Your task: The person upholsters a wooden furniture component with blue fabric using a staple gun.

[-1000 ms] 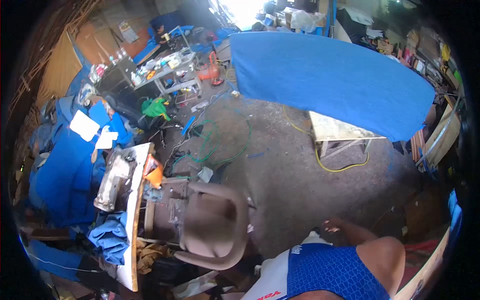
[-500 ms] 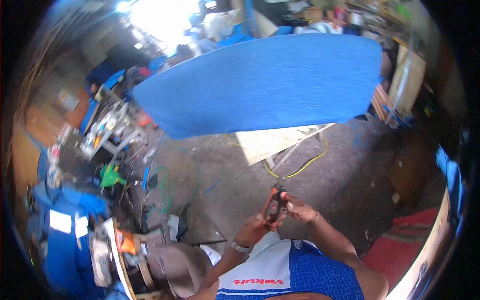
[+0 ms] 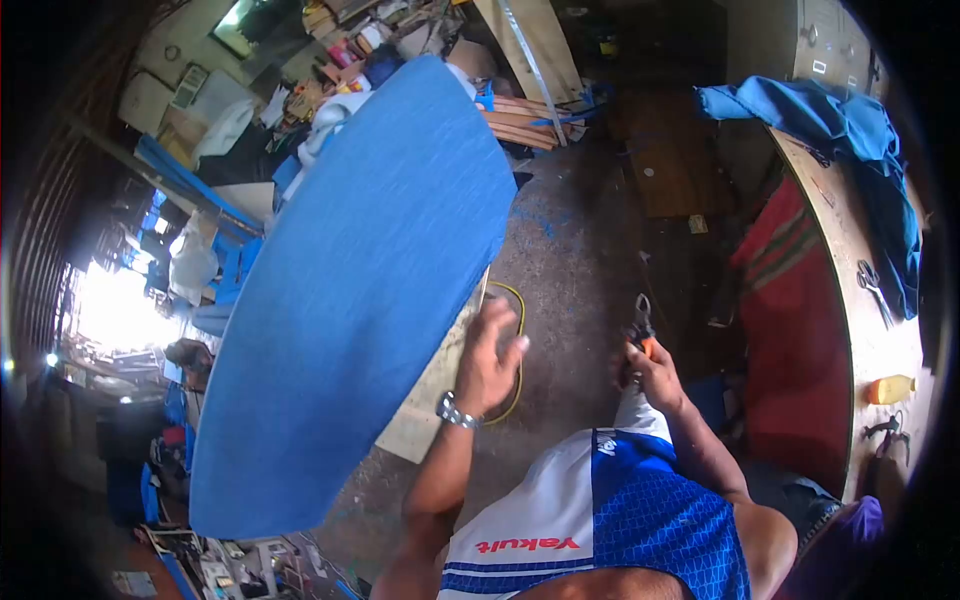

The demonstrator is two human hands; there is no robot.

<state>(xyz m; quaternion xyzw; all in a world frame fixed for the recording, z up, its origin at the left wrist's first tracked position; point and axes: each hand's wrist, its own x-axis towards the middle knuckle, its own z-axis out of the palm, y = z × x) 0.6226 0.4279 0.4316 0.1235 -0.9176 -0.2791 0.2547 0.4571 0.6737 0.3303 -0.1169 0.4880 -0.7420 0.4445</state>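
Observation:
My right hand (image 3: 657,376) grips a pair of orange-handled pliers (image 3: 644,318), with the metal head pointing away from me. The lower part of the handles is hidden in the palm. My left hand (image 3: 487,368), a metal watch on its wrist, is empty with its fingers apart. It hovers beside the near edge of a large panel (image 3: 350,270) covered in blue fabric, over the pale board (image 3: 425,405) under that panel.
Along the right runs a wooden worktop (image 3: 850,265) bearing blue cloth (image 3: 850,118), scissors (image 3: 874,292) and a yellow bottle (image 3: 891,389). Red fabric (image 3: 795,340) hangs below its edge. A yellow hose (image 3: 519,385) curves over the floor. Wood pieces (image 3: 525,122) lie beyond the panel.
My view has swung right, bringing the worktop into sight. Both hands were together at the pliers; now the left has let go and moved toward the panel, while the right keeps them.

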